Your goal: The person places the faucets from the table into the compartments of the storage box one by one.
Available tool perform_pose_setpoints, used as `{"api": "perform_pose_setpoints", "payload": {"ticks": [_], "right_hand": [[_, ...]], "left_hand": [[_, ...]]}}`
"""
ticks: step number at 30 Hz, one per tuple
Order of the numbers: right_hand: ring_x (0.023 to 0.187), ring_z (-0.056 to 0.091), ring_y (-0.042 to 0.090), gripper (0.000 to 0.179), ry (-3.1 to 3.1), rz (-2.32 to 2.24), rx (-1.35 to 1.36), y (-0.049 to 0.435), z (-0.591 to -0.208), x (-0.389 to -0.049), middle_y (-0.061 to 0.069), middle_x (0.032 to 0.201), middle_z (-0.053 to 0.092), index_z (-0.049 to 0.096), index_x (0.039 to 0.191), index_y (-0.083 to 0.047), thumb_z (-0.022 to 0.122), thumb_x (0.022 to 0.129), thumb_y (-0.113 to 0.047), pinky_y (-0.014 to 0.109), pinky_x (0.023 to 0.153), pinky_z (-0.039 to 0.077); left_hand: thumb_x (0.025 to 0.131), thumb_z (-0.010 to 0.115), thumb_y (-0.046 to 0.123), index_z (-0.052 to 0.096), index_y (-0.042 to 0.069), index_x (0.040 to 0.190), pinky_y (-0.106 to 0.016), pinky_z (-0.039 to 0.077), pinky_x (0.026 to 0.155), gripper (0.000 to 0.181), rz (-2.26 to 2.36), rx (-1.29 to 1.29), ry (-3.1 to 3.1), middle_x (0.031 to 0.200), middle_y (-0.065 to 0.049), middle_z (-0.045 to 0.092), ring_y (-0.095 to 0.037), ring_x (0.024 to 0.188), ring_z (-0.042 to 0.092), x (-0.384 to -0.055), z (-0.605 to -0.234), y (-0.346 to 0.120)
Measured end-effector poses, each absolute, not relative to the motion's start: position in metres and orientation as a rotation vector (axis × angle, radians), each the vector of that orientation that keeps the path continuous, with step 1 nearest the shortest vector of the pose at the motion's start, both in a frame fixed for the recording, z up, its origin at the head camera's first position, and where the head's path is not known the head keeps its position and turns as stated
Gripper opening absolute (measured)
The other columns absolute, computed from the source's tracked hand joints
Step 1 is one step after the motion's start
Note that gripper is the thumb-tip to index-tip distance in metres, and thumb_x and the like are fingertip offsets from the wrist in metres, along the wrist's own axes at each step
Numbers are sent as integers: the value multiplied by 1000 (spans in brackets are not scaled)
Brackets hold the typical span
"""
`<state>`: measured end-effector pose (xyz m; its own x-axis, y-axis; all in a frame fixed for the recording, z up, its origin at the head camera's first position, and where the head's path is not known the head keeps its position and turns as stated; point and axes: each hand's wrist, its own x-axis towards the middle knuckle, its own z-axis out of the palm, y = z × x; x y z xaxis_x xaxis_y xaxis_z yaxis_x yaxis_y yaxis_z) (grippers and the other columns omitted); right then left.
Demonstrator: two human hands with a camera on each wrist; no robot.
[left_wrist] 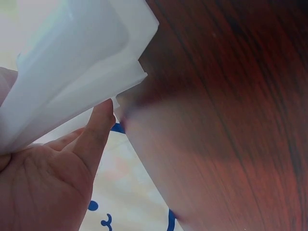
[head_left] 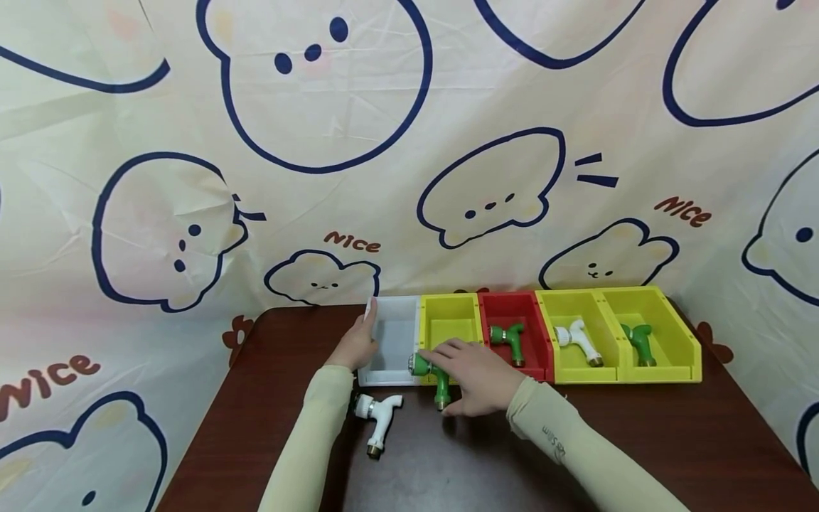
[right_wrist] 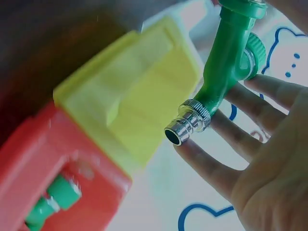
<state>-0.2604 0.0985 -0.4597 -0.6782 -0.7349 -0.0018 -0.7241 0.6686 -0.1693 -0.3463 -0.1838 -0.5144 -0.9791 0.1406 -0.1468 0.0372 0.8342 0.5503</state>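
Note:
My left hand [head_left: 354, 345] grips the left wall of a light grey bin [head_left: 395, 341]; the left wrist view shows the bin's pale plastic wall [left_wrist: 82, 72] between thumb and fingers. A green tap [head_left: 441, 387] is held in my right hand [head_left: 476, 378], above the table just in front of the yellow bin [head_left: 450, 318]. Seen from the right wrist, the fingers [right_wrist: 207, 166] lie along the tap, whose ribbed metal spout end [right_wrist: 185, 125] points toward the red bin. A white tap [head_left: 380, 419] lies on the table below my left hand.
The bins stand side by side along the table's back edge. The red bin [head_left: 540, 338] holds a green tap [head_left: 510, 340]. In the yellow double bin [head_left: 659, 373] are a white tap [head_left: 581, 341] and another green tap [head_left: 642, 345]. A printed cloth [head_left: 358, 206] hangs behind.

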Motion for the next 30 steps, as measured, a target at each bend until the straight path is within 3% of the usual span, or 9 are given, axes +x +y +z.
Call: {"api": "perform_pose_setpoints", "payload": {"ticks": [6,30], "right_hand": [[138,50,28,99,2866,-282,-1160,110,-450,-276,3,151,56,41,160,-22,88,77,-50,52,110,46],[145,43,30,100,2908,-178,-1006,110,-444,-314,4,155,52,38,162,-22,88,78,-45,54,118,37]], "left_hand": [[99,50,-1,-1,26,168,-41,46,81,90,842,138,2836,170,-21,22,-32,107,58,-346,-513,-183],[98,50,-2,1,26,169,-42,46,82,90,836,132,2850,168,-21,26,-32,106,60,-343,-512,-182]]}}
